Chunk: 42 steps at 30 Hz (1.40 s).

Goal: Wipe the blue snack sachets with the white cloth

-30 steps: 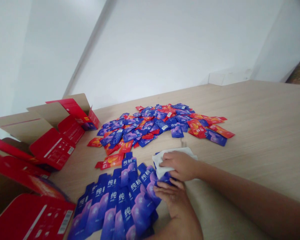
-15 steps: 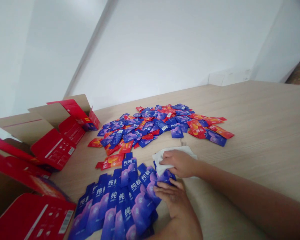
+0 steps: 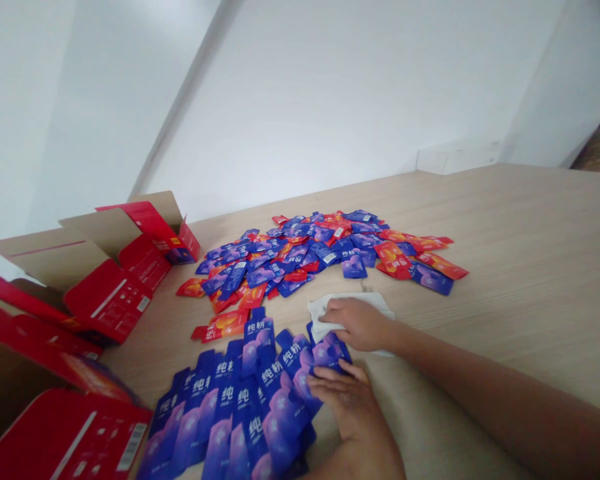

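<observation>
My right hand (image 3: 357, 323) has its fingers closed on a white cloth (image 3: 380, 303), which lies partly spread on the table just above the nearest pouches. Below it, my left hand (image 3: 343, 397) rests with fingers apart on a blue-purple pouch (image 3: 325, 353) at the right end of an overlapping group. These blue pouches (image 3: 220, 400) lie face up in the lower middle, their printed labels showing. The lower edge of the cloth touches or nearly touches the pouch under my left fingers.
A mixed pile of blue and red-orange pouches (image 3: 300, 253) lies farther back on the wooden table (image 3: 505, 267). Several open red cartons (image 3: 110, 300) stand along the left side. A white wall rises behind, with a low white box (image 3: 457, 159) against it.
The cloth has shifted slightly right and up with my right hand, uncovering more of the rightmost blue pouch. My left hand has stayed nearly still.
</observation>
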Motion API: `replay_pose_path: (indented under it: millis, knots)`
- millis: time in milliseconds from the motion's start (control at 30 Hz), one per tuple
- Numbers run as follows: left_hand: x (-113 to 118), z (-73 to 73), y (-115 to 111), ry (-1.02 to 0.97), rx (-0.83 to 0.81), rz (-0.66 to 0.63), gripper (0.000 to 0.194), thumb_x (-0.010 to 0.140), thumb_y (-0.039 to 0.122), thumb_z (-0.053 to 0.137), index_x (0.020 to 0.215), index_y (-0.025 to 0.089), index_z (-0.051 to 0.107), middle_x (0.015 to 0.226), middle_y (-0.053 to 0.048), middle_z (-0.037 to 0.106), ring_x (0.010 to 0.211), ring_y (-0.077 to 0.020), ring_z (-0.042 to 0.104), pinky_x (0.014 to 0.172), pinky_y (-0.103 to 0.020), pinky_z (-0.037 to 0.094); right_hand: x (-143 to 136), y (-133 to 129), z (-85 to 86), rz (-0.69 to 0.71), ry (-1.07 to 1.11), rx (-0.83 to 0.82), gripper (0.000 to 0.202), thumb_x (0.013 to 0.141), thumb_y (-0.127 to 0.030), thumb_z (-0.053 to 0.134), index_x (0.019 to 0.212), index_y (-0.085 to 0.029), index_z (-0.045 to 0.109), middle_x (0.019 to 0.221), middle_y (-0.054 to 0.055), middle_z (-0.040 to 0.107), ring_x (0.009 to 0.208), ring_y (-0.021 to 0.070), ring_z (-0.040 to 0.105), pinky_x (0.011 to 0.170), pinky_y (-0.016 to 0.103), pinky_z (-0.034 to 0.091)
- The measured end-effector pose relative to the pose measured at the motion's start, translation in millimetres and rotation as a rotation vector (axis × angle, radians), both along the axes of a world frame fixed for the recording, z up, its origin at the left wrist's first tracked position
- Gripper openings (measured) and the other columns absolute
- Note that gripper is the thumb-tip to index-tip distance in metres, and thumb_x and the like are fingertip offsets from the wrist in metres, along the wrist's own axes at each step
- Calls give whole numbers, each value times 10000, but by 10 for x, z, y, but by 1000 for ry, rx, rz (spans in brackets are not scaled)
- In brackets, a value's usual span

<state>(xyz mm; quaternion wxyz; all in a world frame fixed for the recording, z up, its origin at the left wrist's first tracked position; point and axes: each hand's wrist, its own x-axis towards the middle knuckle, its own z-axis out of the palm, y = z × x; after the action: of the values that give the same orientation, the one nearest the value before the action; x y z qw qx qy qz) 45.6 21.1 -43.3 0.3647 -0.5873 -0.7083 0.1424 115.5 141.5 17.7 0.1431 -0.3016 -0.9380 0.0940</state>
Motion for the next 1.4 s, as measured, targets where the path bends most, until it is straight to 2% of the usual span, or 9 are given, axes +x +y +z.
replay_pose_path:
  millis: [200, 467, 600, 700, 767, 1000, 1100, 1267, 1400]
  knots:
    - [12, 20, -11, 11, -12, 7, 273, 769, 53, 489, 953, 145, 668, 938, -208, 707, 869, -349, 660, 774, -580, 499, -45, -179, -37, 178, 54, -25, 392, 751, -207, 545, 1138, -192, 602, 981, 70, 568, 871, 206, 517, 760, 322, 380]
    - [-50, 16, -34, -34, -64, -48, 316, 789, 51, 443, 1019, 129, 645, 975, -224, 694, 879, -338, 660, 765, -563, 514, -83, -32, 21, -11, -15, 6, 360, 749, -187, 546, 1104, -182, 613, 1002, 85, 571, 910, 218, 516, 782, 326, 380]
    - [-48, 24, -18, -77, -62, -45, 331, 781, 23, 424, 996, 120, 657, 954, -208, 703, 861, -335, 663, 743, -542, 531, -69, -139, 20, 80, 6, -6, 397, 740, -201, 549, 1134, -196, 605, 982, 75, 570, 893, 217, 518, 779, 332, 378]
    - [-45, 42, -12, -70, -50, -34, 310, 782, 31, 416, 970, 59, 661, 929, -233, 700, 849, -347, 662, 738, -533, 536, -82, -221, -11, 176, 50, -30, 397, 747, -210, 543, 1139, -211, 607, 985, 62, 570, 883, 207, 522, 787, 330, 376]
    - [-48, 55, -16, -64, -46, -34, 304, 790, 44, 416, 979, 43, 654, 942, -253, 691, 862, -352, 659, 747, -534, 533, -104, -218, -28, 156, 57, -33, 396, 751, -215, 547, 1142, -211, 606, 985, 62, 572, 891, 208, 523, 790, 329, 376]
    - [-47, 66, -41, -107, -79, -47, 332, 786, 35, 447, 1024, 153, 646, 985, -200, 698, 888, -327, 660, 768, -557, 517, -125, -38, 11, -42, -9, -1, 343, 765, -212, 559, 1102, -181, 614, 996, 83, 575, 914, 216, 517, 780, 327, 382]
    - [-36, 88, -45, -119, -89, -39, 354, 791, 32, 426, 1027, 171, 651, 992, -183, 700, 892, -321, 660, 769, -548, 520, -112, -88, 19, -7, -8, 8, 372, 752, -226, 569, 1120, -188, 608, 995, 83, 575, 917, 226, 519, 781, 339, 382]
    - [-28, 137, -52, -91, -95, -12, 346, 793, 53, 403, 1041, 51, 645, 980, -253, 682, 898, -361, 649, 769, -523, 526, -138, -207, -28, 164, 51, -47, 403, 745, -222, 568, 1146, -211, 601, 999, 66, 575, 891, 208, 525, 789, 329, 388]
    - [-30, 118, -53, -30, -74, -28, 330, 784, 55, 435, 1021, 118, 655, 971, -222, 696, 877, -348, 658, 750, -523, 528, -168, -136, -34, 53, 40, -33, 388, 761, -218, 576, 1149, -201, 594, 1018, 70, 573, 923, 212, 520, 806, 328, 387]
